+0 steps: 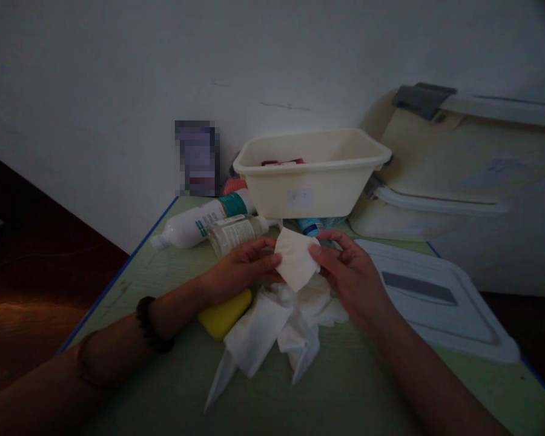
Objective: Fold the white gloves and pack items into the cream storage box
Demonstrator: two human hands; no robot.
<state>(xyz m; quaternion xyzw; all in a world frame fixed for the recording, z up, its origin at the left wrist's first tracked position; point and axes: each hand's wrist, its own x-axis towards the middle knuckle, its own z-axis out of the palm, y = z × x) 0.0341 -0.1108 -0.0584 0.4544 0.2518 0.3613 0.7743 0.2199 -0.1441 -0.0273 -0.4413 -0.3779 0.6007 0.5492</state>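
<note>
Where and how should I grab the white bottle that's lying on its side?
Probably around the white bottle just behind its cap, coming from above and the left. That end lies free toward the left edge of the table, while the cream bin stands by the other end and the clear bottle crowds the near side.

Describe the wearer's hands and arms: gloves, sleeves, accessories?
No gloves or sleeves in view. Left hand: chunky black beaded bracelet at the wrist, thin dark band farther up the forearm. Right hand: nothing visible on wrist or forearm.
</note>
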